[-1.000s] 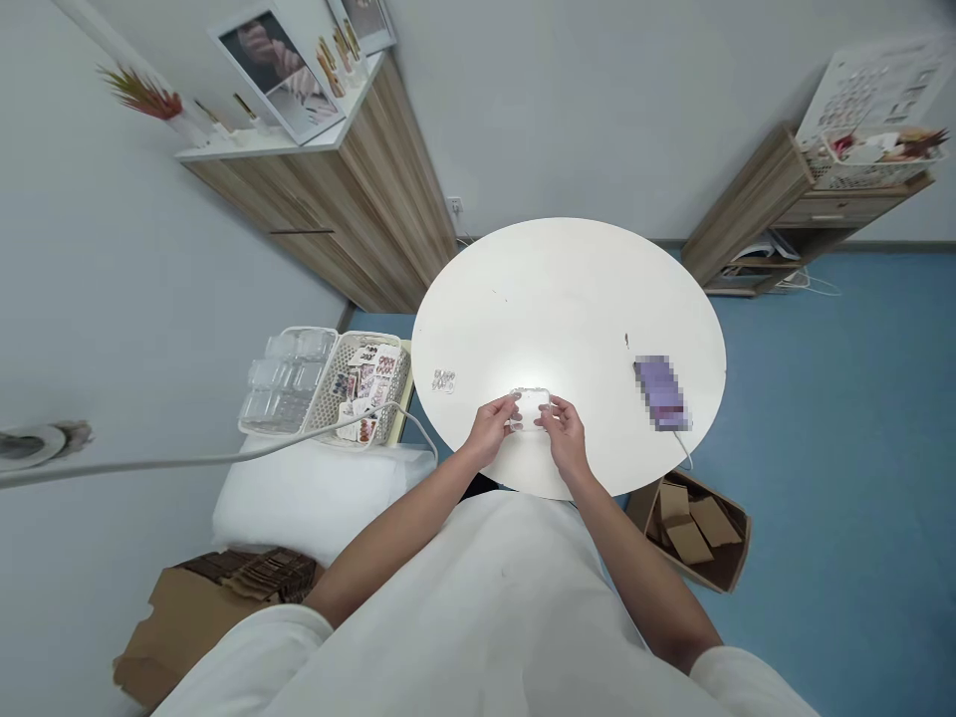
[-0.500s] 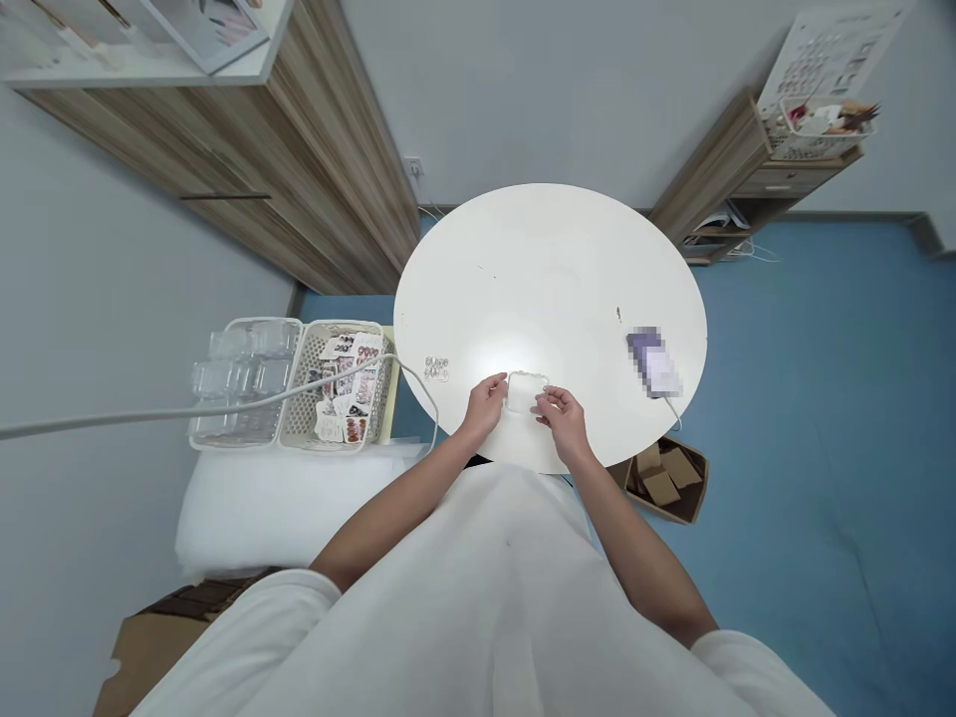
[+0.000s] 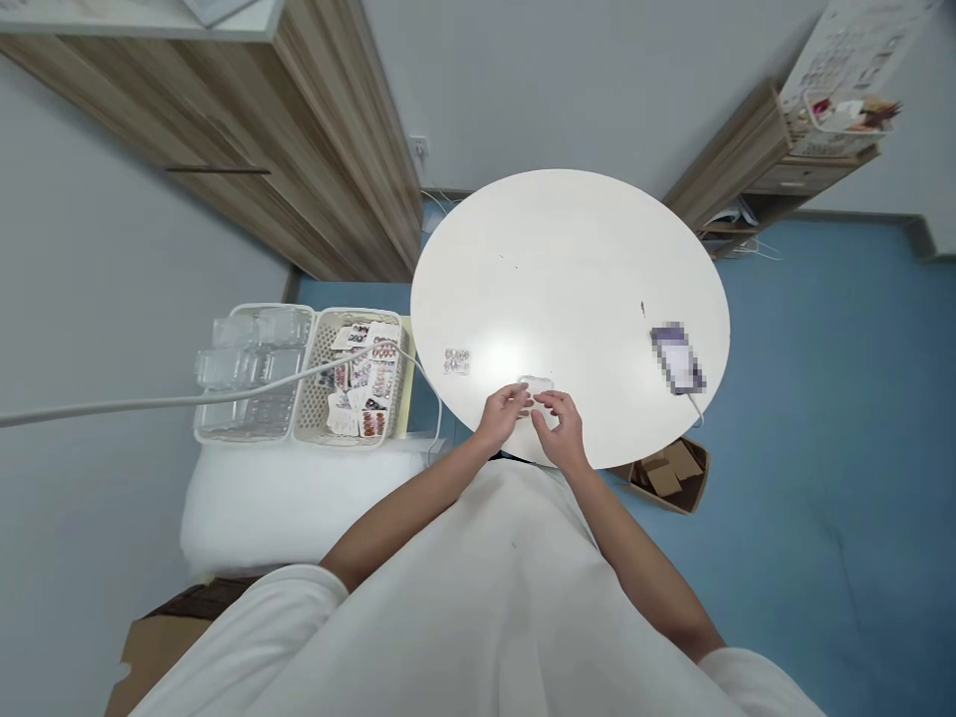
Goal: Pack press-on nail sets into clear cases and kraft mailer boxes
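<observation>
A small clear plastic case (image 3: 536,382) lies near the front edge of the white round table (image 3: 568,259). My left hand (image 3: 503,414) is over its near left part, fingers stretched toward the right. My right hand (image 3: 560,428) is at its near right part, with the thumb apart from the curved fingers. Both hands look open, and they hide the near part of the case. Whether the fingertips touch it I cannot tell. To the left of my left hand lies a small card of false nails (image 3: 456,360).
A phone-like object (image 3: 678,358), pixelated, lies at the table's right with a cable. Left of the table stand a basket of nail cards (image 3: 318,398) and a basket of clear boxes (image 3: 216,438); a white cable (image 3: 224,396) crosses them. A carton (image 3: 698,483) is below right.
My hands have left the case's two sides and drawn closer together over its near part. The view has shifted slightly, so the table appears further right.
</observation>
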Tool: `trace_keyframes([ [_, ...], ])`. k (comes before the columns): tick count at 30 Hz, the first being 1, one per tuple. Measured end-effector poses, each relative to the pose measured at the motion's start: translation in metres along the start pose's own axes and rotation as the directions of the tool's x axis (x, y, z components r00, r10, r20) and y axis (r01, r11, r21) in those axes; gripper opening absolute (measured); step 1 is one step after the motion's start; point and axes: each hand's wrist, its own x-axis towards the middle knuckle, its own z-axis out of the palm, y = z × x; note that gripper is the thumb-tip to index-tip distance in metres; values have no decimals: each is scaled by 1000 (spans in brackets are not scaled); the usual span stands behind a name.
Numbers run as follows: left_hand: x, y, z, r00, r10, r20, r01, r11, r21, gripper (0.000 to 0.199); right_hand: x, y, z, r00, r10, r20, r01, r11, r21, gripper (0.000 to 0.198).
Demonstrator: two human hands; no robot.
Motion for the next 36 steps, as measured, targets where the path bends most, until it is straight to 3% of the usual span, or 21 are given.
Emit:
trace_keyframes([
  [2,4,-3,-4,998,-56,-9,55,996,-67,36,0,6,-1,991,70,-113,-73,997,-26,27],
  [4,7,-6,-5,995,-96,23,98,989,-111,35,2,14,-4,964,208,-163,-203,978,49,31],
  [8,12,-9,-3,985,-115,125,122,991,-46,39,5,26,-15,914,405,-36,-370,865,339,33],
  [11,16,-5,-3,975,-31,220,-1,990,144,70,8,30,-26,897,442,-18,-391,811,436,36],
  [14,21,-1,-4,938,43,343,-151,943,296,99,10,31,-37,897,442,13,-403,803,439,36],
  [17,29,0,0,915,39,401,-191,919,346,94,13,34,-48,920,386,67,-380,839,389,34],
  [23,40,0,14,927,-75,367,-29,963,269,90,26,52,-66,931,270,244,-345,869,355,62],
  [29,42,-5,28,942,-133,309,72,977,201,92,37,69,-77,939,222,263,-311,876,369,52],
  [36,47,-9,37,948,-106,300,63,987,150,89,52,71,-84,931,234,281,-344,821,455,48],
])
